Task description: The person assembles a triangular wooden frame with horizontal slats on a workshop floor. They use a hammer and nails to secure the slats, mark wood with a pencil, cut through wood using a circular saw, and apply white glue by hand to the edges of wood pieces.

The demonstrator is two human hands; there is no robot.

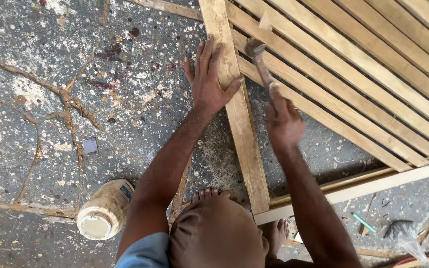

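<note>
My left hand (208,82) lies flat against the side rail (238,119) of a slatted wooden frame (373,74), with its thumb over the rail's top. My right hand (282,121) grips the handle of a hammer (258,57), blurred by motion. The hammer's head is at the joint where a slat meets the rail, beside a small pale wooden piece (264,21). My knee in brown cloth (214,233) and bare toes (207,192) show at the bottom.
A dirty glue bottle (103,211) lies on the paint-spattered, cracked concrete floor (75,99) at lower left. Scraps of wood, a blue-green stick (364,223) and a clear plastic bag (408,238) lie at lower right. A small grey square (90,145) sits on the floor.
</note>
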